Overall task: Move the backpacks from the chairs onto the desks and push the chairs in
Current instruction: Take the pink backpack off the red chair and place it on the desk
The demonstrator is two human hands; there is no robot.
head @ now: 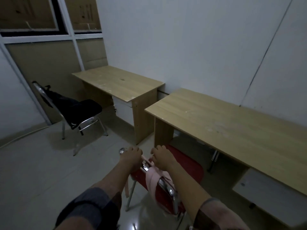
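Both hands up close: left hand curled over the chrome back of the red chair, right hand pinching a pink backpack strap draped there. Near desk just beyond. Farther off, black backpack sitting on black chair beside far desk.

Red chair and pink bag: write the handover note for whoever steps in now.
Left hand and right hand both grip the top of the red chair, where the pink backpack straps hang.
Black backpack sits on the far chair.
Near desk and far desk hold no bags.
Done: nothing.
Left: both bags onto desks, both chairs pushed in.
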